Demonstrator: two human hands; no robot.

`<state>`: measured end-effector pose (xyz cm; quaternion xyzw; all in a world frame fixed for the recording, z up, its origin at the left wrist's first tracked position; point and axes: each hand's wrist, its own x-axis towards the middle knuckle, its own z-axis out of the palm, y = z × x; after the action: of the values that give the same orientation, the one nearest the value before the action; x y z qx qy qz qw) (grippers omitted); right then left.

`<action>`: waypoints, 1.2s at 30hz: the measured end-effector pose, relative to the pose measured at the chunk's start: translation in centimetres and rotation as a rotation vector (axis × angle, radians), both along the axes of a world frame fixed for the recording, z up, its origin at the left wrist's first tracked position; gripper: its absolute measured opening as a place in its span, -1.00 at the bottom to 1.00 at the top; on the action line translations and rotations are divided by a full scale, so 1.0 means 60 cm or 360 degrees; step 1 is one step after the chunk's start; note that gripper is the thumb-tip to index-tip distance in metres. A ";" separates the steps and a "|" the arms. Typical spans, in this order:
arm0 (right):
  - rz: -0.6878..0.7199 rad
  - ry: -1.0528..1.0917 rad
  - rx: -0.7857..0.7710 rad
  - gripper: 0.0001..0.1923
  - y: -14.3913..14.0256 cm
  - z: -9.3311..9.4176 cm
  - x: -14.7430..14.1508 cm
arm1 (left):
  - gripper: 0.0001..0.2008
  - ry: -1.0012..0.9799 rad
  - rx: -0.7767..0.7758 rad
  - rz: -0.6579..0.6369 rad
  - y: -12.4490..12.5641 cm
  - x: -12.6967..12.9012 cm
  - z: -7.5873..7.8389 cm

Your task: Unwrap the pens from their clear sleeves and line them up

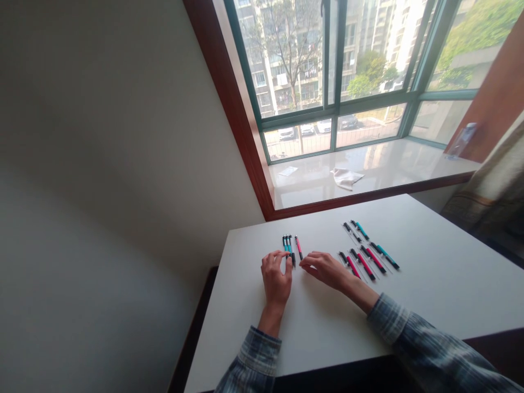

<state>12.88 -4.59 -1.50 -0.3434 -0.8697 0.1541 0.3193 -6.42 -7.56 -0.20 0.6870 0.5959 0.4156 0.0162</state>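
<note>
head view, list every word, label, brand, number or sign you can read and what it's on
None can be read.
Pink pen and teal pens: any print is too small and blurred.
Pen parts at the right: same.
Clear bottle on the windowsill: no legible label.
Parked cars outside: any plates are too small.

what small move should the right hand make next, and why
I'd probably have the right hand nudge the pink pen toward the teal pens: they lie close together, while it sits slightly apart on their right. The right fingertips are already at or very near its lower end, and the left hand is beside the teal ones.
</note>
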 end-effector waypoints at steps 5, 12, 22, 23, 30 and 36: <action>0.0002 -0.0067 -0.0012 -0.83 0.009 -0.007 -0.012 | -0.83 -0.0001 0.0024 0.0014 0.000 -0.002 -0.001; 0.0007 -0.0116 0.0013 -0.82 0.015 -0.012 -0.019 | -0.84 -0.0006 0.0008 0.0033 -0.001 -0.002 0.001; 0.0058 -0.0227 0.0107 -0.82 0.005 0.000 -0.028 | -0.83 0.0025 0.0024 0.0015 -0.007 -0.003 0.005; 0.0055 -0.0210 0.0107 -0.82 0.005 0.000 -0.028 | -0.83 0.0034 0.0024 0.0009 -0.007 -0.003 0.006; 0.0058 -0.0189 0.0146 -0.83 0.007 0.000 -0.027 | -0.81 0.0071 0.0029 -0.0025 -0.008 -0.003 0.007; 0.0008 -0.0112 0.0114 -0.80 0.000 0.007 -0.026 | -0.80 0.0075 0.0025 -0.0035 -0.006 -0.004 0.009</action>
<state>11.32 -4.62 -1.09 -0.3349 -0.8862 0.1115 0.3002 -6.66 -7.94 0.32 0.7032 0.5853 0.4037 0.0012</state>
